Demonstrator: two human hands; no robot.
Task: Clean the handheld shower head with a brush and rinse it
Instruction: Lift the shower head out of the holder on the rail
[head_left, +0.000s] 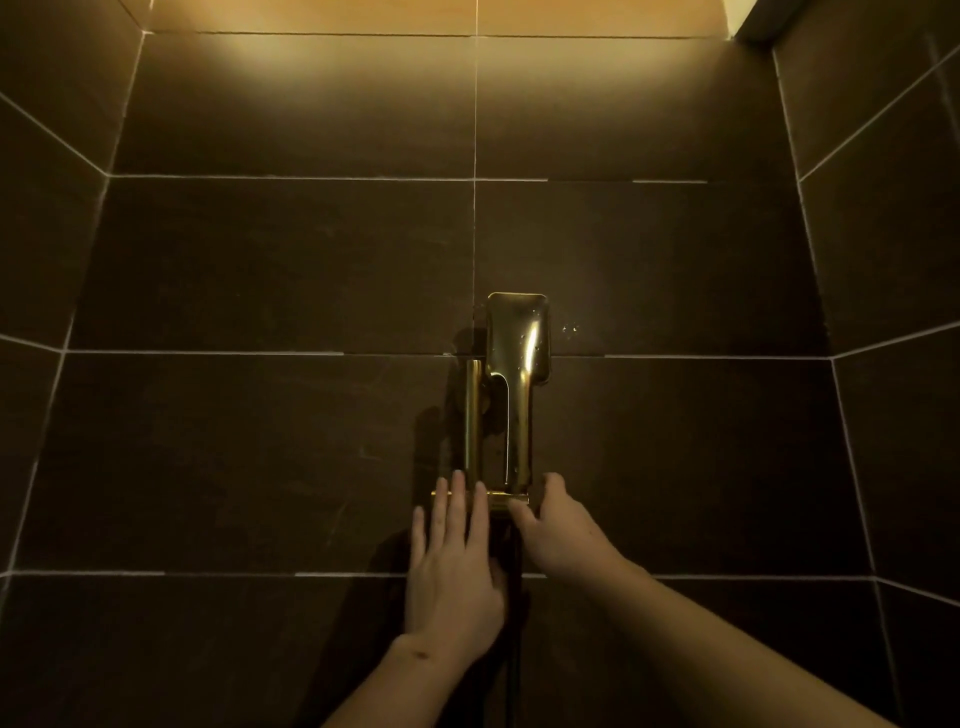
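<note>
Shower head (519, 343) upright against tiled wall (260, 260)

We face a wall of dark brown tiles (260, 260) with pale grout lines (291, 177). Side walls (893, 234) adjoin at 3 and 9 o'clock. Warm light (363, 15) falls from 12 o'clock.

Mounted on the dark tiled wall (260, 441) are one gold handheld shower head (517, 338), one gold vertical bar (472, 421) just left of it, and one horizontal bar (498, 500) beneath, with two hands below.
</note>
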